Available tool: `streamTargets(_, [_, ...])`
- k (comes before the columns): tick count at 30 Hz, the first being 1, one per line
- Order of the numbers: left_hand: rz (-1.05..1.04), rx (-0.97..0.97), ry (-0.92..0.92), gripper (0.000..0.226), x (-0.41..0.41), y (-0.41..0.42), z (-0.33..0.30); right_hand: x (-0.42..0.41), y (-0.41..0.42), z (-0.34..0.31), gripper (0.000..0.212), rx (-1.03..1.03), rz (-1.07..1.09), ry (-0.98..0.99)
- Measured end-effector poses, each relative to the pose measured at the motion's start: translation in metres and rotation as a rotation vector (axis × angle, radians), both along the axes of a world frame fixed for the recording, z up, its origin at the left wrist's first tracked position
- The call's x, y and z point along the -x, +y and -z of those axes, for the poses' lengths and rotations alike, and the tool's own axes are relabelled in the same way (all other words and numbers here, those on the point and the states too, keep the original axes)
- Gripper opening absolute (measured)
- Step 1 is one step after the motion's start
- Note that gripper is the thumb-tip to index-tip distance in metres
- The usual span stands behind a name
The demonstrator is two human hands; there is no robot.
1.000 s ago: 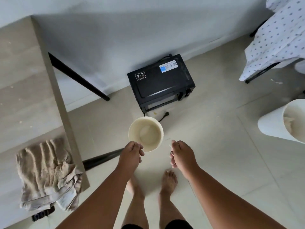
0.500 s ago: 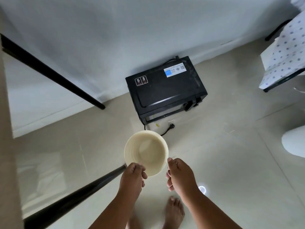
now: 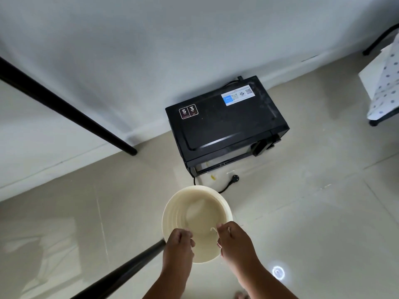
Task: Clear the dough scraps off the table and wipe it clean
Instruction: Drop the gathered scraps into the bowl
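Head view.
— How do the hands sit?
— Left grip (image 3: 177, 247) pinches the bowl (image 3: 197, 223) rim; right grip (image 3: 234, 240), fingers curled, pinches a thin pale dough scrap (image 3: 213, 229) over it.
— The bowl?
— Round, cream, smooth plastic, held above the glossy tiled floor (image 3: 313, 212) before a boxy black oven (image 3: 224, 124).

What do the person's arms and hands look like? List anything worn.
Nothing is worn on either. The left hand and right hand are bare, with no gloves, rings, watch or bracelets showing. Both forearms are bare, with no sleeves as far as the frame's bottom edge.
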State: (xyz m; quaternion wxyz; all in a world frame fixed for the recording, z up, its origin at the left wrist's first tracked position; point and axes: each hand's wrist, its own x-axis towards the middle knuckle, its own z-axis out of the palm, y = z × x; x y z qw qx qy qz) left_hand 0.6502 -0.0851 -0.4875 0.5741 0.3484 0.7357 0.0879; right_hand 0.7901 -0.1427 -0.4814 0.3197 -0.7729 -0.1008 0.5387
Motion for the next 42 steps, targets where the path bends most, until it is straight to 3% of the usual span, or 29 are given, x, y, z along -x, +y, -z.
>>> streamTargets(8, [-0.074, 0.078, -0.024, 0.017, -0.005, 0.006, 0.013, 0.002, 0.012, 0.020, 0.020, 0.085, 0.090, 0.116])
streamTargets(14, [-0.097, 0.017, -0.064, 0.036, -0.011, 0.009, 0.021, 0.009, 0.014, 0.028, 0.025, 0.041, 0.085, 0.060])
streamTargets(18, [-0.157, 0.005, -0.109, 0.047, -0.013, 0.010, 0.026, 0.013, 0.012, 0.031, 0.011, 0.045, 0.113, 0.040])
streamTargets(23, [-0.239, -0.034, -0.134, 0.042, -0.012, 0.008, 0.034, 0.015, 0.008, 0.036, 0.019, 0.024, 0.157, 0.088])
streamTargets(31, [-0.266, -0.025, -0.092, 0.054, -0.008, 0.013, 0.030, 0.014, 0.010, 0.036, 0.028, -0.046, 0.238, 0.141])
streamTargets(37, [-0.311, -0.015, -0.130, 0.037, -0.008, 0.013, 0.012, 0.006, 0.008, 0.017, 0.046, -0.037, 0.231, 0.143])
streamTargets(39, [-0.273, 0.005, -0.156, 0.023, -0.009, 0.014, 0.001, 0.004, 0.008, 0.010, 0.053, -0.043, 0.242, 0.144])
streamTargets(42, [-0.214, -0.023, -0.131, 0.021, -0.008, 0.015, -0.013, 0.001, 0.009, -0.004, 0.062, -0.059, 0.262, 0.150])
